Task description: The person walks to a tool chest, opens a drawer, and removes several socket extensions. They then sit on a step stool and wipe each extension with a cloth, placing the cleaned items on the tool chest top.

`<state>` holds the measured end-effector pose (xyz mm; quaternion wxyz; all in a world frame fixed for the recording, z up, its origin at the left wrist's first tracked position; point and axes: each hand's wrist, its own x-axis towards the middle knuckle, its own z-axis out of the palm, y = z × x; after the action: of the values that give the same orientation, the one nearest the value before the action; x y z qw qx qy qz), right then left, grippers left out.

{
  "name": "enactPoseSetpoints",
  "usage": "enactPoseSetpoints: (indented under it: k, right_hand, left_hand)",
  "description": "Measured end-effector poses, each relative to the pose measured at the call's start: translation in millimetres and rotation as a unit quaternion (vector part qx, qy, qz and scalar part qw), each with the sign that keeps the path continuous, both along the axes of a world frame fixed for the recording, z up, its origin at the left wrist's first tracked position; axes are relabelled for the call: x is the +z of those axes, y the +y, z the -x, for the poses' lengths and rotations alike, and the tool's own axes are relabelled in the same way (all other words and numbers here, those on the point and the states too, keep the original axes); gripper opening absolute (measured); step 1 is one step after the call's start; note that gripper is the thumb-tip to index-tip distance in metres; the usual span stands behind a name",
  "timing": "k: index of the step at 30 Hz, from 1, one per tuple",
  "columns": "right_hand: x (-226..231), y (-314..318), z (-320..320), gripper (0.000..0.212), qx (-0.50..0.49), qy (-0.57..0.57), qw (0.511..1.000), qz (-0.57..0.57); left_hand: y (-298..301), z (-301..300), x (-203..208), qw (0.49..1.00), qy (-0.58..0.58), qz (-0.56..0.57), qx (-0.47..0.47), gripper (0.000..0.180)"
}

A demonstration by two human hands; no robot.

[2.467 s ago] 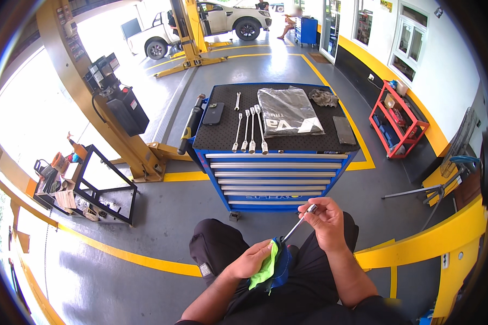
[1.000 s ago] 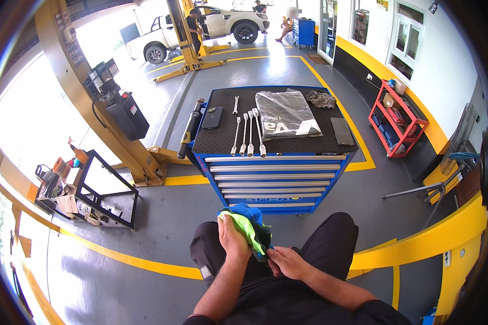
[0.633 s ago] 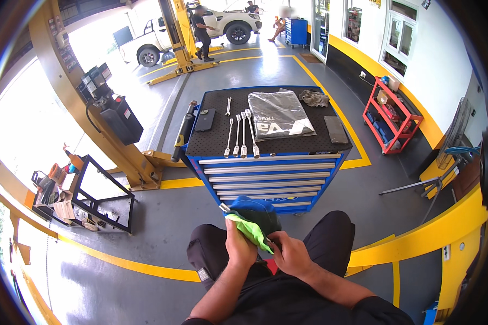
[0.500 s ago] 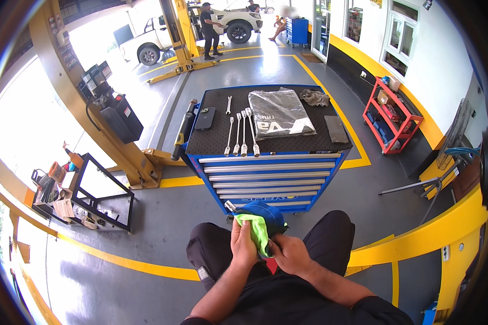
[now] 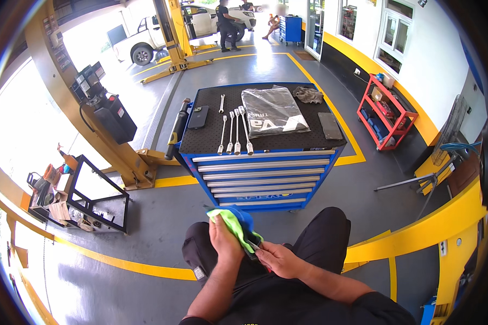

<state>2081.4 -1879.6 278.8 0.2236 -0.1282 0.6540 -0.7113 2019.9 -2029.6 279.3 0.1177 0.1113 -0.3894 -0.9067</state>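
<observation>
My left hand is closed around a lime-green cloth, thumb on top. The cloth seems to wrap a slim metal tool, mostly hidden; a bit of its shaft shows beside my right fingers. With fingers pinched together, my right hand grips that lower end. Behind the cloth is a blue, fabric-like thing, partly covered. Both hands are above my lap, in front of the blue tool cabinet. Several double-ended socket wrenches lie in a row on its black mat, below a smaller wrench.
Also on the cabinet are a phone, a plastic-wrapped package, a grey rag and a dark flat object. A black metal cart stands left, a red trolley right. A person stands by a white pickup.
Both hands and the cloth have shifted slightly left, and the cloth is tilted more. The metal end that stuck out past the left fingers is now covered. The standing person has moved right.
</observation>
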Motion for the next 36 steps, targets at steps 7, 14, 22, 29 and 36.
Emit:
enactPoseSetpoints:
  k: [7, 14, 22, 29, 36]
  right_hand:
    - [37, 0, 2, 0.021, -0.079, 0.353, 0.884, -0.295]
    - [26, -3, 0, 0.022, -0.09, 0.35, 0.878, -0.312]
    - [-5, -9, -6, 0.031, 0.011, 0.013, 0.999, 0.049]
    - [7, -13, 0, 0.032, 0.07, -0.271, 0.919, 0.277]
    - [10, -12, -2, 0.031, -0.011, -0.004, 1.0, 0.018]
  left_hand:
    - [-18, 20, 33, 0.998, -0.049, -0.044, 0.02, 0.036]
    - [-22, 17, 11, 0.993, 0.001, -0.118, -0.03, 0.039]
    - [-26, 12, 28, 0.998, 0.02, -0.057, -0.021, 0.036]
    - [-13, 7, 19, 0.987, 0.022, -0.131, -0.094, 0.037]
    - [-40, 32, 1, 0.975, 0.109, -0.174, -0.08, 0.037]
